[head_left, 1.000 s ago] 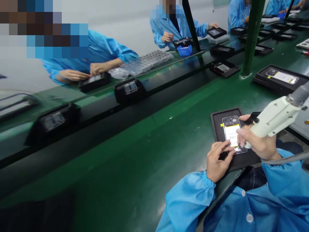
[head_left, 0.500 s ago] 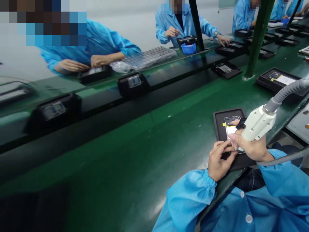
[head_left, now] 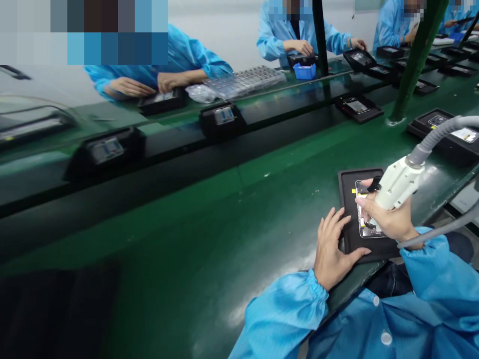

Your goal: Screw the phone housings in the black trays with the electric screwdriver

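My right hand (head_left: 392,218) is wrapped round a white hand tool (head_left: 397,185) fed by a grey corrugated hose. The tool is held tilted over an opened phone (head_left: 368,233), whose frame and inner parts show; its tip is partly hidden by my fingers. The phone lies in a black tray (head_left: 348,194) at the bench's near edge. Beside the tray's left edge rests my left hand (head_left: 331,249), fingers spread, thumb over the near rim, holding nothing.
A dark conveyor strip (head_left: 168,154) runs along the green bench (head_left: 187,239), carrying black trays with phones (head_left: 224,115). Another tray (head_left: 426,127) stands at the right, near a green post (head_left: 415,70). Co-workers in blue coats work opposite, by a blue bin (head_left: 305,71) and clear plastic trays (head_left: 250,82).
My left hand has drawn back from the phone to the tray's left edge, its fingers spreading. My right hand still holds the tool over the phone. The view has shifted slightly.
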`<control>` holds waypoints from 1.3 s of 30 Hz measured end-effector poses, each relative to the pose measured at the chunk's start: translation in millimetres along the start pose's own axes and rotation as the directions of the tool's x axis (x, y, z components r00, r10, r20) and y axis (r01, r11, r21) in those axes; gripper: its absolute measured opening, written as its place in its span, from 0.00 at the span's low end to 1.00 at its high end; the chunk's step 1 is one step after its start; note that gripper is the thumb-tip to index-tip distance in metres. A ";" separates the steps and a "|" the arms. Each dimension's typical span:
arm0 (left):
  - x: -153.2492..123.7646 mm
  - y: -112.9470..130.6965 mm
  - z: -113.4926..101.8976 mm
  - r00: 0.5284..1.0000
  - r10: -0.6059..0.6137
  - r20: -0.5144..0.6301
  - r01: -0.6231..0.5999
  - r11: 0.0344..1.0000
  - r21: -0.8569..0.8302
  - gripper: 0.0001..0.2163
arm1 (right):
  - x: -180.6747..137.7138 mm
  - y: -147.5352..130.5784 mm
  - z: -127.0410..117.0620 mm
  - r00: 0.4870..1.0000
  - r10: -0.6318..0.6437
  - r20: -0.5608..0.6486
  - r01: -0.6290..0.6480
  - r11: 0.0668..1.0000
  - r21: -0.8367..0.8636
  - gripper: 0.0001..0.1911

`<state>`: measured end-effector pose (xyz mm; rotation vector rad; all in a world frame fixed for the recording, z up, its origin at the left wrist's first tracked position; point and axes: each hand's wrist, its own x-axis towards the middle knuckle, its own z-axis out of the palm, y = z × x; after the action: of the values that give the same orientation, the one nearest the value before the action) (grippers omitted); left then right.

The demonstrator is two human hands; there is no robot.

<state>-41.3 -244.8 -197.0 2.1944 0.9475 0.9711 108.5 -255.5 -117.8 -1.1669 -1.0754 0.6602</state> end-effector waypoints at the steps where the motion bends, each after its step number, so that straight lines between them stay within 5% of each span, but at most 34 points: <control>1: -1.3 -1.0 -0.8 0.999 -0.021 0.024 0.021 1.000 0.008 0.35 | 1.3 2.2 2.0 1.000 0.007 0.007 -0.007 1.000 -0.004 0.17; 22: 1.2 5.5 -2.3 0.978 -0.157 0.137 0.157 0.988 0.008 0.35 | -0.6 11.8 12.5 0.997 0.032 0.069 -0.027 0.997 -0.072 0.13; 28: 3.1 7.4 -3.4 0.969 -0.189 0.157 0.189 0.982 0.016 0.36 | -6.2 16.1 9.5 0.972 0.079 0.220 -0.057 0.993 -0.103 0.09; 39: 9.9 14.0 -7.8 0.938 -0.183 0.295 0.159 0.982 0.103 0.36 | -5.2 14.8 8.7 0.958 0.044 0.284 -0.012 0.993 -0.116 0.06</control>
<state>-37.4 -244.0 -178.7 2.1995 1.0211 0.5044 100.1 -252.0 -133.3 -1.2094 -1.3571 0.8174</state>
